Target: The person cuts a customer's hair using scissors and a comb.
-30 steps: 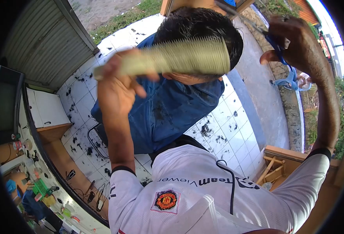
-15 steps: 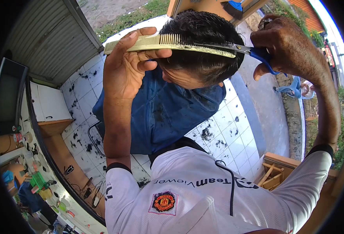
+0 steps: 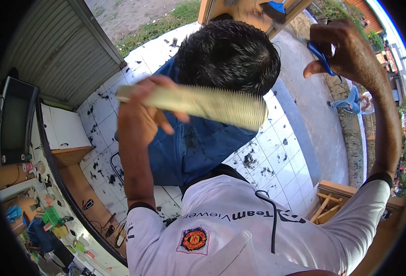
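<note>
Above a seated person in a dark blue cloth cape point(image 3: 180, 156): long, flat, pale yellow comb point(image 3: 221, 107) at left, blue-handled scissors point(image 3: 322, 59) at right, the two well apart.

Left hand point(image 3: 139, 115): grip closed round one end of the comb, presumably to leave the toothed length free. Comb slants across the view, just beside the black-haired head point(image 3: 228, 57), teeth seemingly toward it; blurred, so contact cannot be told. Right hand point(image 3: 348, 51): raised out to the side, grip holding the scissors by the handle, thumb stretched away; blades too blurred to say whether parted. That distance likely keeps the points clear of the scalp. Cape covers the sitter's body, probably against clippings; dark tufts lie scattered on the white tiled floor point(image 3: 297, 166).
</note>
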`<state>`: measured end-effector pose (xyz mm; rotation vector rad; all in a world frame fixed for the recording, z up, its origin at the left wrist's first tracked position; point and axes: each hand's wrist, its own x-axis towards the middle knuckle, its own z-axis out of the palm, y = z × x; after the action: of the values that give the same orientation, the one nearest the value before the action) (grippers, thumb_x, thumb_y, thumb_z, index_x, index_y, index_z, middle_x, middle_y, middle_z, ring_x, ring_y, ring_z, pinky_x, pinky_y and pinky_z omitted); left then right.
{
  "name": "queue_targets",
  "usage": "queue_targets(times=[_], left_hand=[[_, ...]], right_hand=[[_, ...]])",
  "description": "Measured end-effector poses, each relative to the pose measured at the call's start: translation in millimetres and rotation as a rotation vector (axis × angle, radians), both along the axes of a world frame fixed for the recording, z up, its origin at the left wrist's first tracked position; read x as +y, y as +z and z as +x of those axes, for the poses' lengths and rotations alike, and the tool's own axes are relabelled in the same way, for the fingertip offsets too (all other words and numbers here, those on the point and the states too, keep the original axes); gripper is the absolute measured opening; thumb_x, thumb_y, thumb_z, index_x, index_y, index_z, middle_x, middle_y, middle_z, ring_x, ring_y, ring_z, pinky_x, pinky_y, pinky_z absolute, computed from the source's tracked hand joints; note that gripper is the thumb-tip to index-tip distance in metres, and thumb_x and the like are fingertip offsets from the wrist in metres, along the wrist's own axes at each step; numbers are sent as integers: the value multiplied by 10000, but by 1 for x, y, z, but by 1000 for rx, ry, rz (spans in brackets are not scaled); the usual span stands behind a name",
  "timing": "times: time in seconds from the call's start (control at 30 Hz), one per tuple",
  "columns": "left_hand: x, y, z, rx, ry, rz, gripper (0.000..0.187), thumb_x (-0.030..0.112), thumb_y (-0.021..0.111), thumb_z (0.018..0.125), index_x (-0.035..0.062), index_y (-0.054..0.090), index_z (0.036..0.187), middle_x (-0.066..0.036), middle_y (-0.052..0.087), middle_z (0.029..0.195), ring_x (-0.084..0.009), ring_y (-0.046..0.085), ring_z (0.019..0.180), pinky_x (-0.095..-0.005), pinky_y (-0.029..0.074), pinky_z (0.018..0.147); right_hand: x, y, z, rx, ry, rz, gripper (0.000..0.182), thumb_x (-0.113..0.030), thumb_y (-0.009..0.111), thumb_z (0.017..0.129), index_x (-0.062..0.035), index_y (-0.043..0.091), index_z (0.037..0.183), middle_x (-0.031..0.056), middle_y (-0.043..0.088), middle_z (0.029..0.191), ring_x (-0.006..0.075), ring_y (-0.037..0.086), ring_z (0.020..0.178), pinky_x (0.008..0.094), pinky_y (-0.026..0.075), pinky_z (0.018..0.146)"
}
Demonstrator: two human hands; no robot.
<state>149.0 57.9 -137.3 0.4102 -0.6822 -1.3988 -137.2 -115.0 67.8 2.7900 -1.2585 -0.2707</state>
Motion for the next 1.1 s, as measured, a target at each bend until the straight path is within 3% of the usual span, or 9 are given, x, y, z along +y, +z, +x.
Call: queue_targets(times=[0.07, 0.27, 0.33, 0.53, 0.73, 0.87, 0.93, 1.07, 1.1], left_hand=[[3, 7, -11, -315, 7, 213, 394, 212, 489, 980, -146, 591, 1112, -311, 680, 941, -334, 727, 677, -291, 608, 456], [-39, 9, 6, 113, 129, 65, 440, 193, 511, 991, -196, 538, 1193, -341, 669, 944, -346, 737, 814, -271, 642, 550], [-42, 14, 10, 87, 116, 34, 459, 197, 508, 995, -201, 518, 1222, -347, 665, 961, -355, 733, 848, -275, 648, 572], [-49, 34, 10, 161, 43, -79, 535, 296, 499, 1025, -170, 507, 1288, -358, 595, 1195, -410, 678, 1035, -308, 662, 708], [-51, 68, 0, -1008, 293, -643, 135, -148, 642, 809, -27, 626, 866, -268, 665, 1176, -340, 703, 1001, -405, 616, 807], [-42, 80, 10, -1210, -56, -758, 151, -79, 737, 744, 6, 615, 771, -251, 711, 1050, -336, 723, 940, -402, 611, 776], [-29, 84, 1, -1270, -77, -743, 160, -10, 774, 735, 15, 617, 748, -246, 717, 1015, -336, 727, 931, -403, 606, 771], [3, 86, -23, -1161, 11, -539, 252, 205, 818, 724, 13, 661, 762, -232, 729, 942, -334, 733, 917, -386, 602, 759], [4, 88, -25, -1229, 16, -590, 332, 268, 790, 788, -21, 711, 930, -224, 730, 937, -327, 736, 898, -355, 613, 706]], right_hand=[[-5, -5, -11, 39, 414, -63, 558, -398, 918, 476, -24, 672, 810, 125, 695, 769, 268, 700, 737, 380, 536, 700], [6, -21, 10, 0, 616, -217, 797, -584, 877, 354, -81, 714, 951, 89, 700, 808, 227, 665, 889, 466, 410, 996], [14, -13, 25, 206, 298, 6, 656, -556, 860, 416, -78, 673, 824, 71, 666, 729, 219, 666, 861, 476, 400, 1035], [2, -38, 7, -289, 537, -471, 476, -507, 846, 631, -86, 639, 711, 25, 629, 618, 192, 664, 626, 558, 351, 1124], [9, -49, -49, -564, -40, -307, 441, -407, 909, 689, -60, 645, 754, 65, 643, 673, 181, 667, 672, 386, 550, 744], [0, -126, -94, -836, 48, -301, 465, -404, 903, 688, -68, 643, 880, 60, 640, 692, 202, 657, 653, 411, 542, 849], [2, -168, -102, -778, -63, -330, 434, -404, 906, 598, -82, 681, 783, 45, 684, 685, 165, 686, 685, 503, 342, 1160], [22, -197, -78, -839, 42, -504, 401, -430, 866, 698, -120, 690, 882, 69, 731, 763, 160, 737, 839, 500, 362, 1151], [22, -204, -78, -797, 114, -514, 540, -553, 811, 699, -125, 686, 1004, 88, 732, 920, 271, 701, 949, 450, 478, 1017]])
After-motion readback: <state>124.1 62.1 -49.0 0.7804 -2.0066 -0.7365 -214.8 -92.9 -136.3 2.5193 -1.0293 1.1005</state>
